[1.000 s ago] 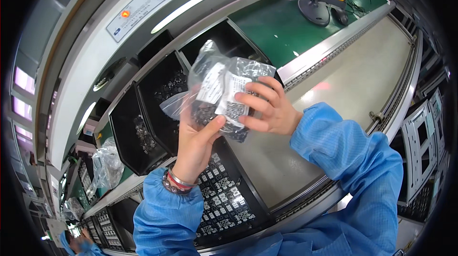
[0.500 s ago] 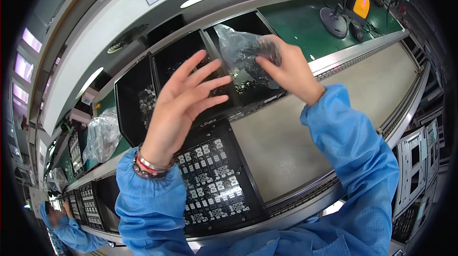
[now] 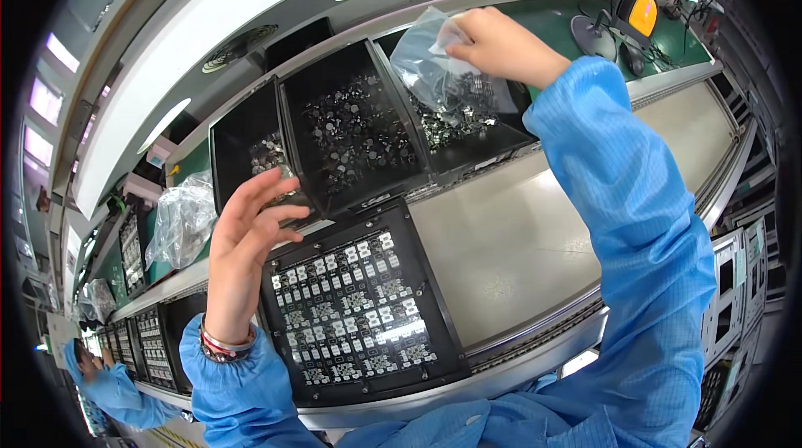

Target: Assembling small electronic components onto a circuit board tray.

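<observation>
My right hand [image 3: 501,43] pinches a clear plastic bag [image 3: 422,60] over the right-hand black bin [image 3: 447,158]. The bag hangs into the bin. Small shiny metal parts [image 3: 455,126] lie beneath it and partly show through the film. Fingers spread and holding nothing, my left hand [image 3: 246,239] hovers by the near end of the left black bin [image 3: 242,126]. Between these two stands the middle black bin [image 3: 330,76], with many small dark, round parts spread over its bottom. Below the bins lies a black framed tray [image 3: 280,339] bearing rows of small white-and-dark pieces.
A conveyor-like metal surface [image 3: 501,256] extends to the right of the tray. Another crumpled clear bag [image 3: 184,218] lies at the left. At the far right are a yellow-and-black scanner on a stand [image 3: 639,12] and a mouse [image 3: 632,60]. Another person in blue [image 3: 117,394] is at the lower left.
My right hand has raised the bag up and away, and the bag now hangs stretched from it. My left hand has drawn back to the lower left, uncovering the middle bin.
</observation>
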`<state>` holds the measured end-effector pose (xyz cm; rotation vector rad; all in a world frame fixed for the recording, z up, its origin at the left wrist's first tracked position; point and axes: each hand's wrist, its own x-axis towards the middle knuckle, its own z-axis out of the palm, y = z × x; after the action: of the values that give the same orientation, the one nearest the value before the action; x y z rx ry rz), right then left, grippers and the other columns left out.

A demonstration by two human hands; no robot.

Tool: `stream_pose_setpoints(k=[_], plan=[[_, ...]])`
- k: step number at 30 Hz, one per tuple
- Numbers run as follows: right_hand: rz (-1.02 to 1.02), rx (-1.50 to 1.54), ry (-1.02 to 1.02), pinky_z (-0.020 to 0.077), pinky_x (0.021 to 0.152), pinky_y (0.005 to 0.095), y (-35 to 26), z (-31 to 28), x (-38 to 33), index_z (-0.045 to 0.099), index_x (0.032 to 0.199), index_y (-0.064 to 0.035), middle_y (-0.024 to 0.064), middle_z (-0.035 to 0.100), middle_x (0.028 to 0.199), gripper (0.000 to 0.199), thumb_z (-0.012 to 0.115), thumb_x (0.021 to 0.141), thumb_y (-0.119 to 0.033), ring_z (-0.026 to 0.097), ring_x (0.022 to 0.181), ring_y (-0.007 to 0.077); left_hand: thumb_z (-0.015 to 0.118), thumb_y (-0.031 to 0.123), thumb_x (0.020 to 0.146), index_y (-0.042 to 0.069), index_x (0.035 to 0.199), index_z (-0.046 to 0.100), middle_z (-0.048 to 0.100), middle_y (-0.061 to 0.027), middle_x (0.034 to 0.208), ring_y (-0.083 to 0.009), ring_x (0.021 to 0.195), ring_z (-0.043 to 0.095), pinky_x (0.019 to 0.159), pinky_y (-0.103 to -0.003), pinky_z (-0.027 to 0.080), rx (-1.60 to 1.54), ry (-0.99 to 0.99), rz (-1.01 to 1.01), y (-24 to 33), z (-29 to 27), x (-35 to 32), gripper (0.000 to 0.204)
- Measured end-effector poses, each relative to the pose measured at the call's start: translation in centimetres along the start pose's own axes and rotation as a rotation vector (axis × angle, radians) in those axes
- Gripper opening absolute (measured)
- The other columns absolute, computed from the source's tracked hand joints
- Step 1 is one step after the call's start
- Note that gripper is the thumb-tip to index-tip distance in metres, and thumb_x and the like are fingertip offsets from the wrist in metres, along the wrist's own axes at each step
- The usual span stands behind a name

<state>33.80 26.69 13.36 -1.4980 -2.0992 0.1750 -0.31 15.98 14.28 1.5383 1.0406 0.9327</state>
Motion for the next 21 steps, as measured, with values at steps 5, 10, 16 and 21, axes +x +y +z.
stream_pose_setpoints(k=[5, 10, 16, 21], plan=[[-0.115, -0.146, 0.060, 0.0496, 0.069, 0.0360, 0.8, 0.1, 1.9, 0.064, 0.094, 0.0005, 0.0174, 0.064, 0.078, 0.019, 0.059, 0.082, -0.013, 0.063, 0.072, 0.0281, 0.052, -0.001, 0.084, 0.002, 0.127, 0.046, 0.052, -0.0102, 0.122, -0.0154, 0.102, 0.056, 0.083, -0.026, 0.045, 0.168, -0.119, 0.119, 0.3, 1.7, 3.5, 0.043], [-0.116, -0.114, 0.062, 0.0500, 0.071, 0.0353, 1.1, -0.7, 2.5, 0.065, 0.098, -0.0015, 0.0165, 0.066, 0.082, 0.019, 0.059, 0.083, -0.012, 0.063, 0.074, 0.0274, 0.068, 0.012, 0.079, -0.001, 0.127, 0.045, 0.054, -0.0136, 0.119, -0.0189, 0.096, 0.058, 0.082, -0.028, 0.048, 0.548, -0.173, 0.309, -1.7, 5.0, 11.3, 0.055], [-0.216, -0.083, 0.173, 0.0467, 0.060, 0.0321, 0.0, -3.1, 1.9, 0.063, 0.103, -0.0034, 0.0099, 0.064, 0.075, 0.022, 0.061, 0.086, -0.017, 0.058, 0.067, 0.0183, 0.080, 0.023, 0.067, -0.004, 0.141, 0.006, 0.045, -0.0293, 0.127, -0.0353, 0.118, 0.048, 0.097, -0.035, 0.042, 0.623, 0.014, 0.424, -2.6, 6.8, 19.2, 0.109], [-0.191, 0.146, 0.276, 0.0439, 0.053, 0.0280, 2.8, -2.8, 1.2, 0.060, 0.110, -0.0054, 0.0035, 0.062, 0.076, 0.028, 0.061, 0.089, -0.023, 0.054, 0.066, 0.0093, 0.078, 0.007, 0.070, 0.002, 0.141, -0.012, 0.042, -0.0276, 0.131, -0.0265, 0.107, 0.058, 0.094, -0.033, 0.044, 0.063, -0.138, 0.177, -1.5, 9.4, 20.8, 0.115]])
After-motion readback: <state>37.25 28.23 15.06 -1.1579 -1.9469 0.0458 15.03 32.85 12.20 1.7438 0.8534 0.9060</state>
